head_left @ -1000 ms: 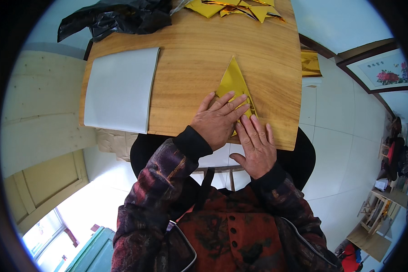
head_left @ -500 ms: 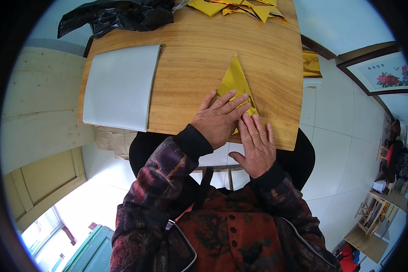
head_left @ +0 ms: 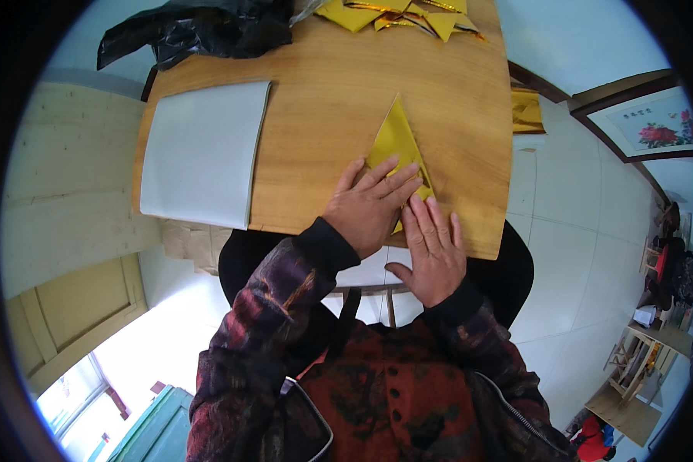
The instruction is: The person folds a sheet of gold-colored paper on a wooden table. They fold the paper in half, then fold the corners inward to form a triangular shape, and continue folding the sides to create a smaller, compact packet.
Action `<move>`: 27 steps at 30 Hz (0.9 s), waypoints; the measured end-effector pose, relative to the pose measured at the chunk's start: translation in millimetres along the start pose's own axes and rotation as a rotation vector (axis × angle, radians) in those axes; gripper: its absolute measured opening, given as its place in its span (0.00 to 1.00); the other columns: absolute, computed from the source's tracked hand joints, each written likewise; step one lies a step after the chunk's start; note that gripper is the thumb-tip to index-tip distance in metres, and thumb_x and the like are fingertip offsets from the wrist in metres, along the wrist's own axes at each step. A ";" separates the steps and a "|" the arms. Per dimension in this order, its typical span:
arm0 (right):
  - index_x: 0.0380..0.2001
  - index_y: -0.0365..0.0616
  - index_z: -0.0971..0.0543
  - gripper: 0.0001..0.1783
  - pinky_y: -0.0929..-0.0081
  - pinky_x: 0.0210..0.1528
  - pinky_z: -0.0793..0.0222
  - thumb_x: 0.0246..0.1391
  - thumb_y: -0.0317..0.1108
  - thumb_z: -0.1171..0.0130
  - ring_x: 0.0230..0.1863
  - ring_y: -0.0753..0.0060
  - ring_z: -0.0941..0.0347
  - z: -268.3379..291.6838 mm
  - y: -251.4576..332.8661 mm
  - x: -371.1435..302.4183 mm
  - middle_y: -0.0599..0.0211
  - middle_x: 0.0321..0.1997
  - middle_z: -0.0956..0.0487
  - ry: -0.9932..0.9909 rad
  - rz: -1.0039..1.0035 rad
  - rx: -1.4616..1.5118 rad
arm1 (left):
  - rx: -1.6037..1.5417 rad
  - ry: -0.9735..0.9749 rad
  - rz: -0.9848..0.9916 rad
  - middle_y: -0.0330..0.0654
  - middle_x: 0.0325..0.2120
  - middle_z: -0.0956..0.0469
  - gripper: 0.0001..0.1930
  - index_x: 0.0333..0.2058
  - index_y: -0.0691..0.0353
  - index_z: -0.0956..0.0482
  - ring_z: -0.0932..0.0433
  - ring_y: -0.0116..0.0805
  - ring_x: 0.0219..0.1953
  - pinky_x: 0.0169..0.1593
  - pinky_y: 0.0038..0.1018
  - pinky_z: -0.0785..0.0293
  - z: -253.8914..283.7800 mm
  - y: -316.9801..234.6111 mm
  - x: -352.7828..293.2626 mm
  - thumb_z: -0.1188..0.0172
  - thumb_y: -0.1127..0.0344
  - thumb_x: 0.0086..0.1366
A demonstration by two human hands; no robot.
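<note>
A folded sheet of shiny gold paper (head_left: 395,137) lies on the wooden table near its front edge, its pointed tip facing away from me. My left hand (head_left: 368,206) rests flat across the middle of the paper with its fingers stretched out. Close beside it, my right hand (head_left: 433,250) lies with straight fingers, the fingertips on the paper's lower right part and the thumb out to the side. Both hands cover the lower part of the paper, so its folds there are hidden.
A stack of white sheets (head_left: 202,154) lies on the left of the table (head_left: 316,115). At the far edge are a black plastic bag (head_left: 196,32) and several folded gold paper pieces (head_left: 408,15). More gold paper (head_left: 527,112) sits beyond the table's right edge.
Both hands stay on the gold paper in nearly the same pose. The whole view has shifted very slightly; nothing was picked up or let go.
</note>
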State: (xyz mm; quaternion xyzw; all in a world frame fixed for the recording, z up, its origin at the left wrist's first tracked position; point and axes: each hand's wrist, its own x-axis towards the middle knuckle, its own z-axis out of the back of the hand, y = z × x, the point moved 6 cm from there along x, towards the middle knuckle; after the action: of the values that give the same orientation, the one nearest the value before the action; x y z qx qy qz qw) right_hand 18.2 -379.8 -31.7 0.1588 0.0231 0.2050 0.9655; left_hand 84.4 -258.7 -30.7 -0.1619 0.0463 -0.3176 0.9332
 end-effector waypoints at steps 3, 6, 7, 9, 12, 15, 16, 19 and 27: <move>0.69 0.45 0.39 0.59 0.46 0.72 0.57 0.32 0.48 0.23 0.76 0.59 0.51 1.4 0.8 1.1 0.65 0.76 0.44 -0.037 0.002 0.050 | -0.001 -0.002 -0.013 0.31 0.70 0.41 0.28 0.66 0.49 0.36 0.43 0.33 0.71 0.71 0.43 0.55 2.9 0.3 1.8 0.50 0.64 0.68; 0.69 0.45 0.39 0.59 0.47 0.72 0.57 0.33 0.50 0.24 0.76 0.59 0.51 1.0 1.2 0.7 0.65 0.76 0.44 -0.026 -0.001 0.025 | -0.026 -0.016 -0.018 0.32 0.69 0.40 0.28 0.66 0.49 0.36 0.42 0.34 0.70 0.71 0.43 0.55 4.6 -0.7 0.4 0.49 0.65 0.67; 0.69 0.45 0.39 0.59 0.47 0.72 0.57 0.33 0.50 0.24 0.76 0.59 0.51 0.7 1.1 0.6 0.65 0.76 0.44 -0.023 -0.001 0.027 | -0.037 -0.011 -0.012 0.32 0.69 0.40 0.28 0.66 0.49 0.36 0.42 0.34 0.70 0.71 0.43 0.55 4.1 -0.1 0.6 0.48 0.65 0.67; 0.70 0.45 0.40 0.58 0.47 0.72 0.58 0.35 0.51 0.25 0.77 0.60 0.52 -0.1 1.1 0.7 0.65 0.76 0.45 -0.020 -0.002 0.025 | -0.034 -0.042 -0.019 0.32 0.69 0.40 0.28 0.66 0.49 0.36 0.41 0.35 0.70 0.71 0.43 0.55 4.8 -0.1 0.5 0.48 0.65 0.67; 0.71 0.46 0.42 0.58 0.46 0.73 0.59 0.39 0.54 0.27 0.77 0.61 0.55 -2.0 0.2 0.5 0.65 0.77 0.47 0.001 -0.008 0.015 | -0.043 -0.053 -0.020 0.32 0.69 0.39 0.28 0.66 0.49 0.36 0.40 0.34 0.70 0.71 0.43 0.55 4.4 0.2 -0.1 0.48 0.65 0.67; 0.71 0.46 0.43 0.58 0.46 0.73 0.60 0.40 0.54 0.27 0.77 0.62 0.55 -2.4 0.3 0.6 0.65 0.77 0.48 0.000 -0.011 0.015 | -0.047 -0.071 -0.021 0.32 0.69 0.39 0.28 0.66 0.48 0.36 0.40 0.34 0.69 0.71 0.42 0.55 4.9 0.1 -0.7 0.48 0.65 0.67; 0.71 0.46 0.43 0.58 0.46 0.73 0.60 0.40 0.54 0.27 0.77 0.62 0.55 -2.2 0.6 0.6 0.65 0.77 0.48 -0.002 -0.010 0.014 | -0.052 -0.079 -0.020 0.32 0.69 0.39 0.28 0.67 0.48 0.36 0.40 0.34 0.69 0.71 0.42 0.55 5.3 -0.1 -1.0 0.48 0.65 0.67; 0.71 0.46 0.43 0.57 0.46 0.73 0.60 0.40 0.54 0.28 0.77 0.62 0.55 -1.6 1.1 0.9 0.65 0.77 0.48 -0.002 -0.012 0.017 | -0.057 -0.093 -0.020 0.32 0.69 0.39 0.28 0.67 0.47 0.37 0.40 0.33 0.69 0.71 0.42 0.55 6.2 -0.4 -1.7 0.48 0.65 0.68; 0.71 0.46 0.43 0.57 0.46 0.73 0.60 0.40 0.53 0.27 0.77 0.61 0.54 -1.4 1.6 2.0 0.65 0.77 0.47 -0.009 -0.015 0.013 | 0.010 -0.033 -0.008 0.31 0.69 0.40 0.28 0.67 0.46 0.36 0.40 0.34 0.69 0.71 0.42 0.54 2.9 0.1 1.3 0.49 0.64 0.67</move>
State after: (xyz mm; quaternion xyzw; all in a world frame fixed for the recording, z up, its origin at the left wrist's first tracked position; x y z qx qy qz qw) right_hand 19.2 -377.2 -32.5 0.1656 0.0212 0.1968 0.9661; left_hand 86.0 -258.6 -28.0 -0.1625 0.0287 -0.3187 0.9334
